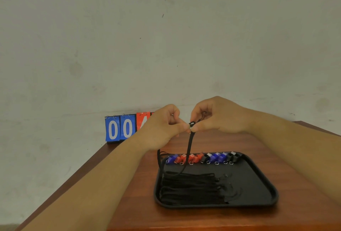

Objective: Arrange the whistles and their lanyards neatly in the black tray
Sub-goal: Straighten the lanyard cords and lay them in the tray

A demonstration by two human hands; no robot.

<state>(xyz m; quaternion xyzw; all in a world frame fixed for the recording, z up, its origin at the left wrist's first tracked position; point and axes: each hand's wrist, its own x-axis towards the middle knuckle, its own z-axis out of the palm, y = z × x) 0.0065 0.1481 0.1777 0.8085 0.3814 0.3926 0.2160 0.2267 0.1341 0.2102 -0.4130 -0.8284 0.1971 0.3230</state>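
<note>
A black tray lies on the wooden table. Along its far edge stands a row of several whistles, blue, red and black, each with a metal ring. Several black lanyards lie folded side by side in the tray's left half. My left hand and my right hand are raised above the tray and together pinch the top end of one black lanyard. That lanyard hangs down from my fingers, and its lower part loops over the tray's left rim.
A flip scoreboard with blue "00" and red cards stands at the table's back left against the wall. The wooden table ends at a left edge running diagonally toward me. The tray's right half shows bare black surface.
</note>
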